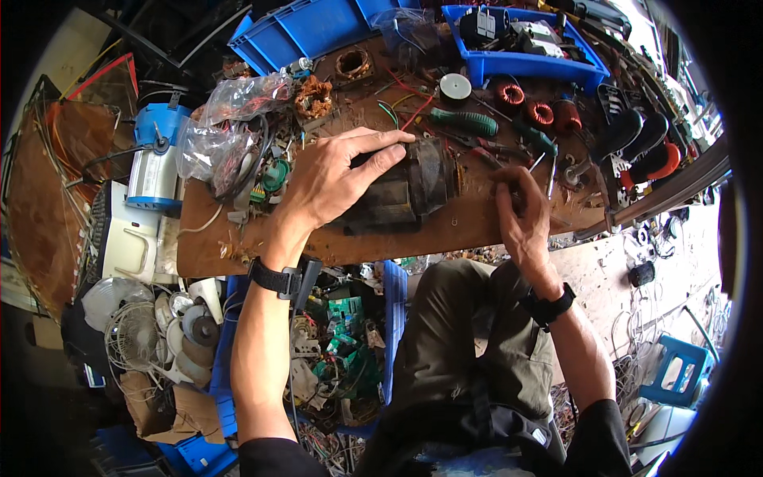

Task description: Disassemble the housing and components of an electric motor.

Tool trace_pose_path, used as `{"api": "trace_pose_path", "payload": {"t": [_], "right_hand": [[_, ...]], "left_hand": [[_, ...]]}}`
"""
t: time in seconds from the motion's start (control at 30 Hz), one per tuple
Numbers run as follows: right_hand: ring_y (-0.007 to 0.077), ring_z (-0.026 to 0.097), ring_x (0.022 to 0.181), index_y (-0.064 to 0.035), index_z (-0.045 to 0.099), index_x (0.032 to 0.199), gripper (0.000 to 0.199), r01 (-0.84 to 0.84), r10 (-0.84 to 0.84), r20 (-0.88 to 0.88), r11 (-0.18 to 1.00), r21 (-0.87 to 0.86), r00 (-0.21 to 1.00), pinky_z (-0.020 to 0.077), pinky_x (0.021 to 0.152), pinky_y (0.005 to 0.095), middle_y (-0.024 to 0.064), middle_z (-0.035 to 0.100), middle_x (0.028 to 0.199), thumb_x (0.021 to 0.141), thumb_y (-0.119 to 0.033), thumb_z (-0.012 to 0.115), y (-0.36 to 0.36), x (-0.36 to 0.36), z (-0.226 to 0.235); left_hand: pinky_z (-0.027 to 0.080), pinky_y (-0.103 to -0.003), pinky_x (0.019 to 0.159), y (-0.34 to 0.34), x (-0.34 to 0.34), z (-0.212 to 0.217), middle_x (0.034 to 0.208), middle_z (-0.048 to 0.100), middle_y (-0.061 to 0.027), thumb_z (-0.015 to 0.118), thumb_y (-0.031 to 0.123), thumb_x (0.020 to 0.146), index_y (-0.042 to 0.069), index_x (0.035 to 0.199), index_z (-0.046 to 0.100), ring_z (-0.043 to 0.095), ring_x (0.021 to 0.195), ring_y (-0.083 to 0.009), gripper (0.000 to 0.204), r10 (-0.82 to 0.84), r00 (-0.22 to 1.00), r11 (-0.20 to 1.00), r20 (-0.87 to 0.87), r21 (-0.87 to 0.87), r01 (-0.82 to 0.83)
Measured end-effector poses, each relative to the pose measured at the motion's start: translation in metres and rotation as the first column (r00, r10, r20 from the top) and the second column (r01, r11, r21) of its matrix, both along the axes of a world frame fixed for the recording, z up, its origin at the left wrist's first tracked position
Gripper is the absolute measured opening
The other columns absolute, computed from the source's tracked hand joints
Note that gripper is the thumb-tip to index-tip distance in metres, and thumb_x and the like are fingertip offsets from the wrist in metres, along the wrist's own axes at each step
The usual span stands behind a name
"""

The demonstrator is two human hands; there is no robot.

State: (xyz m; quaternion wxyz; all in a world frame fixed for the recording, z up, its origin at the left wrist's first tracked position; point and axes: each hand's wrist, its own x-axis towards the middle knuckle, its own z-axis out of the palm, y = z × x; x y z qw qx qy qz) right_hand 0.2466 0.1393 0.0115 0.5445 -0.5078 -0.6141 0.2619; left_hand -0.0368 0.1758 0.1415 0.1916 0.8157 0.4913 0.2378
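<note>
A dark, grimy boxy part (389, 195), perhaps a motor, lies near the bench's front edge. My left hand (338, 171) rests over its left side and grips it, thumb and forefinger close together on top. At the right, my right hand (524, 215) hovers by the bench edge, fingers curled; whatever they may hold is too small or hidden to make out. Just beyond that hand lie red-handled pliers (483, 157) and a green-handled screwdriver (534, 137). A thicker green handle (465, 122) lies behind the dark part.
Blue bins (524, 67) stand at the back. Copper coils (314, 97), red-wound rings (540, 114) and a clear plastic bag (238, 99) crowd the wooden bench (238, 246). A blue-and-silver machine (155, 151) stands left. Below is a blue crate (395, 318) of circuit boards.
</note>
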Motion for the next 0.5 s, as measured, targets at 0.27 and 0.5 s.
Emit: {"api": "trace_pose_path", "payload": {"t": [0.27, 0.5], "right_hand": [[0.0280, 0.071, 0.090, -0.0010, 0.070, 0.113, 0.015, 0.025, -0.024, 0.094, 1.000, -0.010, 0.995, 0.0548, 0.084, 0.0368, 0.0145, 0.072, 0.100, 0.103, -0.005, 0.060, -0.004, -0.004, 0.003], [0.0273, 0.071, 0.091, -0.0011, 0.071, 0.112, 0.014, 0.065, -0.069, 0.164, 0.998, 0.027, 0.984, 0.0550, 0.085, 0.0368, 0.0138, 0.073, 0.099, 0.103, -0.005, 0.060, -0.004, -0.007, 0.001]], "left_hand": [[0.062, -0.035, 0.089, -0.001, -0.002, -0.010, 0.126, 0.081, -0.0054, 0.062, 0.048, 0.109, 0.025, 0.130, 0.083, 0.080, 0.109, -0.0270, 0.037, 0.040, 0.999, 0.994, 0.006, 0.106, -0.041], [0.062, -0.037, 0.082, -0.003, -0.004, -0.014, 0.125, 0.081, -0.0028, 0.059, 0.052, 0.110, 0.029, 0.128, 0.082, 0.079, 0.105, -0.0277, 0.038, 0.058, 0.997, 0.985, -0.047, 0.166, -0.050]]}}
